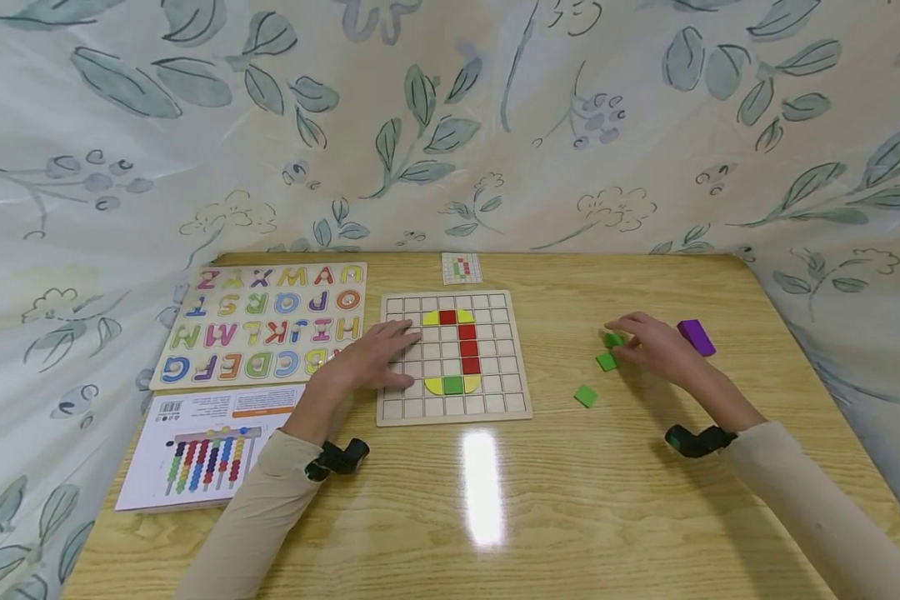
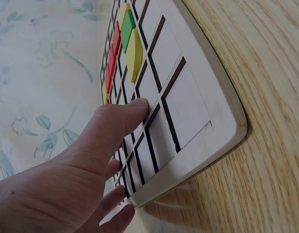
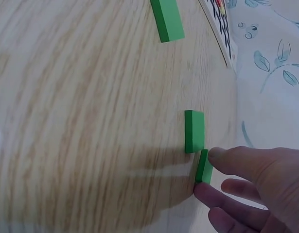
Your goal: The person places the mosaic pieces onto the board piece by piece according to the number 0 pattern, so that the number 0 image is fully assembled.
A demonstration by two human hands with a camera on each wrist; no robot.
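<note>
A wooden grid board [image 1: 412, 410] bears red, yellow and green tiles set in a partial ring. On its left edge rests my left hand [image 1: 375, 354], fingers spread; the left wrist view has the thumb [image 2: 137, 108] lying on the grid squares. To the right of the board, my right hand [image 1: 648, 343] pinches a small green square tile [image 3: 205, 166] between thumb and forefinger, low at the tabletop. Right beside that tile lies a second green tile [image 1: 607, 362], and a third green tile [image 1: 586, 396] is nearer the front.
A purple block [image 1: 697, 337] lies just beyond the right hand. Behind the board is a small pattern card [image 1: 462, 268]. At left stand an alphabet puzzle board [image 1: 270, 279] and a sheet with an abacus picture [image 1: 146, 475]. Flowered cloth [image 1: 450, 125] hangs at the table's back.
</note>
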